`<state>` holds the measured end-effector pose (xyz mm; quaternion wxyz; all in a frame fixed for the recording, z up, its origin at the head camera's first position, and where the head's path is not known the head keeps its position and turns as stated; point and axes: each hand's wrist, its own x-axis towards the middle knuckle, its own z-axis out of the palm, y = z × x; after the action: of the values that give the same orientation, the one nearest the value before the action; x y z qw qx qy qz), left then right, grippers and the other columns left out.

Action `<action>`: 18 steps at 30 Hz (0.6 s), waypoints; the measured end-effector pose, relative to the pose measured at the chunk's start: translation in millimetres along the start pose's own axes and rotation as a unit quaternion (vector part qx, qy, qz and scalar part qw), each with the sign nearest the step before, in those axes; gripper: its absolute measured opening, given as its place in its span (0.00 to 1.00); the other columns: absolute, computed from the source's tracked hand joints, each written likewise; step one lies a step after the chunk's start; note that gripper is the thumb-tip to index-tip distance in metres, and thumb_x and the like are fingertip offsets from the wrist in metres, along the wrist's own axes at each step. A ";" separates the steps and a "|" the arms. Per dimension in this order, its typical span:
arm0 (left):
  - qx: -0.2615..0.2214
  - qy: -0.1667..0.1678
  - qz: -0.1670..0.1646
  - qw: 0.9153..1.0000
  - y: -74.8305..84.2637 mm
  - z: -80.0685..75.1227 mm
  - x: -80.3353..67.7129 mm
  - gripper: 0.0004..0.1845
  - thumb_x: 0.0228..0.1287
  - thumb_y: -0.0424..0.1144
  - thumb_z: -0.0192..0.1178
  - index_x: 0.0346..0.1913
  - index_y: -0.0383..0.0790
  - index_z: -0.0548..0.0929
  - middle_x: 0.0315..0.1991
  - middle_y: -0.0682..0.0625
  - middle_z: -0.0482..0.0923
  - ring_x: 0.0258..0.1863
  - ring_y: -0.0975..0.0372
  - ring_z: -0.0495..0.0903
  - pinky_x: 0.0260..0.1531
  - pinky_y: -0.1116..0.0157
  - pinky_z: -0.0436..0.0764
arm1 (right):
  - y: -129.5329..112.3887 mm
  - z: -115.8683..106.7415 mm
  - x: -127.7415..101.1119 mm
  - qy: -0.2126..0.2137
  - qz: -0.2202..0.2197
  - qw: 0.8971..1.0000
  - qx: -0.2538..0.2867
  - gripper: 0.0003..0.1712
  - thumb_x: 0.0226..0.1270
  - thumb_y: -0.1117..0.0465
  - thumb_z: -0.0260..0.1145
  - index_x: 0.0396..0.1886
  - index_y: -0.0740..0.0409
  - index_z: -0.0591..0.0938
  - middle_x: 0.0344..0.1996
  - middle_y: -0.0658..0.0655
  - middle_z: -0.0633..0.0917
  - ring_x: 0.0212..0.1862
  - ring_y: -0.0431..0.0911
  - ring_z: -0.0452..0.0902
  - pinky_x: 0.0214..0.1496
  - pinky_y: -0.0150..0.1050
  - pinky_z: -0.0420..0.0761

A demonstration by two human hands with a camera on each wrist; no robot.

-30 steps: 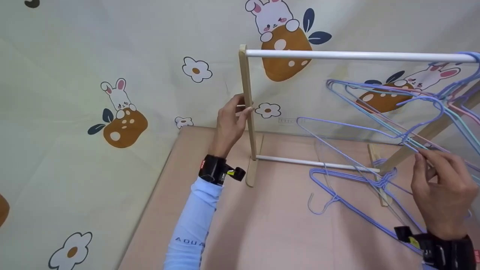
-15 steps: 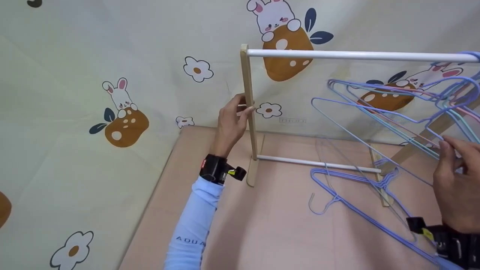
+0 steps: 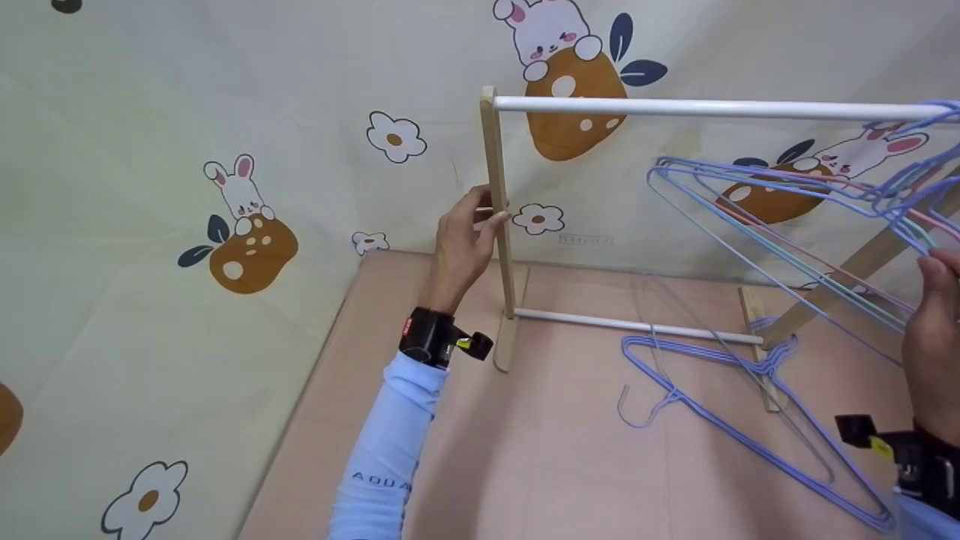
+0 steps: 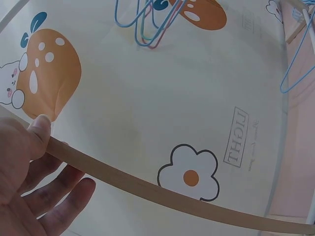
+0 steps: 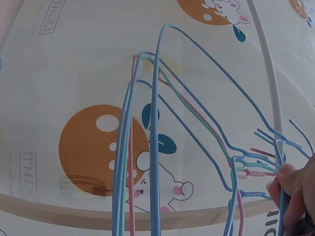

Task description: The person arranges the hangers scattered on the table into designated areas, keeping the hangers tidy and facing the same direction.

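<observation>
A small clothes rack has a pale wooden upright (image 3: 492, 154), and my left hand (image 3: 459, 251) holds it partway up. In the left wrist view, the thumb is on one side of the wood and the fingers are behind it. At the right edge of the head view, my right hand (image 3: 934, 337) pinches a blue clothes hanger (image 5: 155, 162) near its neck. That hanger is close to several blue, green and pink hangers (image 5: 131, 157) hanging at the white rail (image 3: 697, 108). Whether the held hanger's hook rests on the rail, I cannot tell.
Several blue hangers (image 3: 769, 364) lie stacked on the pink surface (image 3: 585, 450), beside a hanger with its hook (image 3: 621, 405) pointing toward me. A lower white bar (image 3: 585, 320) joins the rack's feet. A printed wall covering (image 3: 315, 97) stands behind.
My right hand has carried the blue hanger rightward and up, close against the hanging ones. The left hand stays on the upright.
</observation>
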<state>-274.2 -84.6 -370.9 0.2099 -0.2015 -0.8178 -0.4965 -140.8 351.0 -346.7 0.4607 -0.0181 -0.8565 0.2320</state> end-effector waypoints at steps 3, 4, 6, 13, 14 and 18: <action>-0.001 0.000 -0.002 1.000 0.0 0.2 0.4 0.18 0.67 0.40 0.56 0.55 0.35 0.74 0.43 0.49 0.77 0.43 0.61 0.79 0.39 0.71 0.81 | 1.1 -0.7 4.4 -0.003 0.004 1.000 0.008 0.20 0.74 0.58 0.48 0.56 0.66 0.73 0.51 0.68 0.75 0.53 0.59 0.70 0.57 0.31 0.65; -0.001 0.000 -0.003 1.000 0.0 0.1 0.5 0.18 0.67 0.40 0.55 0.55 0.35 0.74 0.43 0.50 0.77 0.43 0.61 0.79 0.39 0.71 0.81 | 1.4 -0.5 5.7 0.000 0.005 1.000 0.009 0.20 0.73 0.59 0.49 0.57 0.66 0.73 0.52 0.67 0.75 0.55 0.58 0.70 0.58 0.32 0.65; -0.003 0.000 -0.006 1.000 0.0 0.1 0.4 0.17 0.67 0.40 0.55 0.55 0.35 0.74 0.43 0.50 0.77 0.43 0.61 0.79 0.39 0.71 0.81 | 1.8 0.6 7.5 0.003 0.017 1.000 0.011 0.20 0.74 0.58 0.49 0.58 0.64 0.73 0.54 0.66 0.75 0.56 0.56 0.70 0.59 0.30 0.64; -0.007 -0.002 -0.006 1.000 0.0 0.5 -0.1 0.16 0.67 0.41 0.55 0.54 0.38 0.75 0.43 0.51 0.77 0.43 0.61 0.79 0.39 0.71 0.81 | 2.0 2.2 11.5 0.002 0.034 0.999 0.011 0.21 0.76 0.57 0.47 0.59 0.64 0.72 0.54 0.66 0.75 0.52 0.58 0.70 0.55 0.31 0.63; -0.007 -0.001 -0.007 1.000 0.0 0.6 -0.1 0.16 0.67 0.40 0.55 0.54 0.38 0.75 0.43 0.51 0.77 0.43 0.61 0.79 0.39 0.71 0.81 | 2.1 1.1 12.4 -0.001 0.028 1.000 0.008 0.21 0.76 0.57 0.46 0.59 0.64 0.72 0.53 0.67 0.75 0.51 0.59 0.69 0.54 0.31 0.63; -0.002 0.000 -0.003 1.000 0.1 0.7 0.4 0.15 0.67 0.37 0.56 0.54 0.38 0.75 0.43 0.50 0.77 0.43 0.61 0.79 0.39 0.71 0.80 | 0.7 -0.5 15.6 -0.004 0.024 1.000 0.001 0.23 0.76 0.54 0.44 0.60 0.64 0.72 0.53 0.67 0.74 0.50 0.59 0.69 0.51 0.30 0.62</action>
<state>-274.6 -83.9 -370.9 0.2079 -0.1993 -0.8177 -0.4984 -149.4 355.7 -334.6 0.4515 -0.0368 -0.8574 0.2441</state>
